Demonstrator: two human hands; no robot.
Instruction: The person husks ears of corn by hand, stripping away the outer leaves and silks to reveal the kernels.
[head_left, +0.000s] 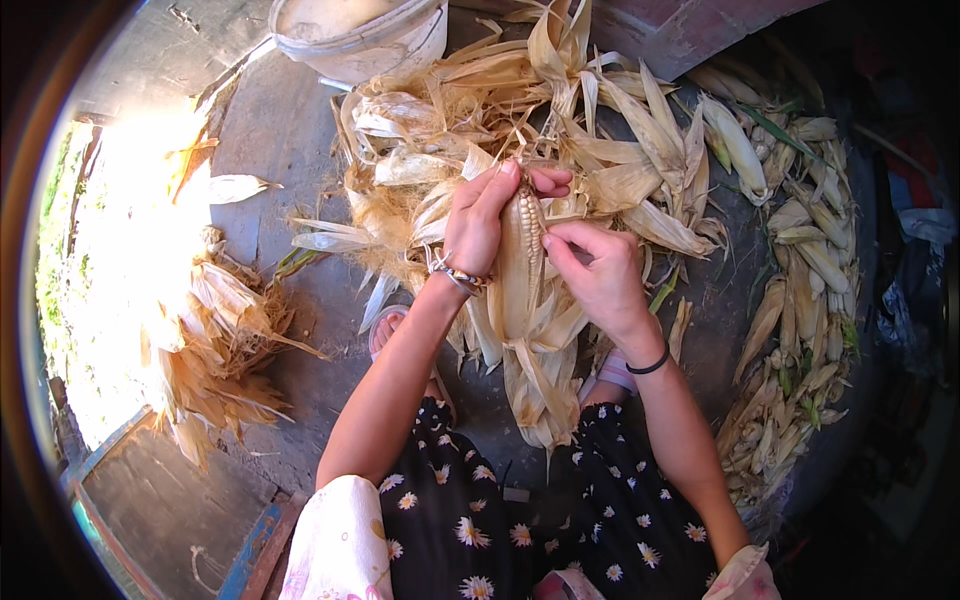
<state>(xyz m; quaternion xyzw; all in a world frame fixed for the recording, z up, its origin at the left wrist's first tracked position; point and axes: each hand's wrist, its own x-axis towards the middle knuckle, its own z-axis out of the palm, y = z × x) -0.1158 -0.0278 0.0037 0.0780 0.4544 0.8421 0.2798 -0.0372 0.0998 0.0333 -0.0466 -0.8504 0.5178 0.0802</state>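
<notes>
An ear of corn (530, 232) with pale kernels is held upright before me, partly wrapped in dry husk. My left hand (487, 214) grips its upper end, with the thumb near the tip. At the ear's right side, my right hand (598, 270) pinches with thumb and forefinger at the edge of the husk; what lies between the fingertips is too small to make out. Peeled-back husk leaves (544, 390) hang below the ear towards my knees. Behind both hands spreads a heap of dry husks and silk (405, 150).
A white plastic bucket (360, 37) stands at the top. A long pile of unhusked corn ears (806, 285) curves along the right. More husks (217, 345) lie on the left by a bright doorway. A wooden board with a blue edge (180, 502) is at lower left.
</notes>
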